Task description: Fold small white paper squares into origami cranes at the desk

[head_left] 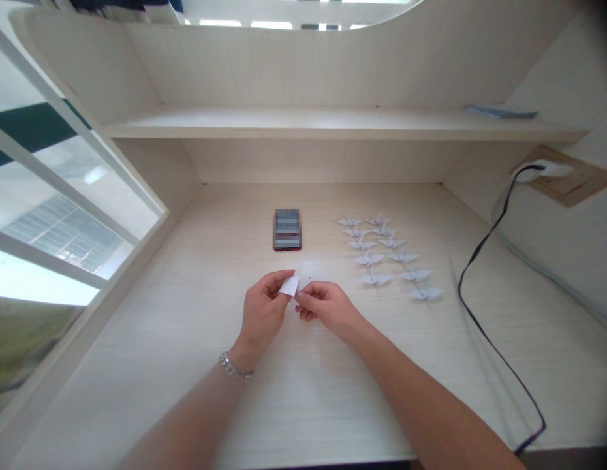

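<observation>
The small folded piece of white paper [290, 284] sat pinched between both hands, above the middle of the desk [186, 339] and a little nearer its front edge than its back wall. The left hand [263, 312] was closed on the paper's left side, thumb and forefinger meeting at the fold. The right hand [327, 307] was closed on the lower right corner with its fingertips curled in, so the paper bridged the narrow gap between the two grips. Its long edge ran on a slant, rising from the right hand's fingertips up toward the left thumb, with the pointed end facing away from the person. Neither hand was clearly nearer; both touched it, the left covering more of it. A bracelet [233, 367] circled the left wrist. Straight beyond the paper, toward the back wall, lay a phone [286, 229], well apart from the hands. To the right of it, two rows of folded paper cranes [389, 258] ran slantwise toward the desk's right side, and a black cable [480, 313] looped down past them to the front right corner.
</observation>
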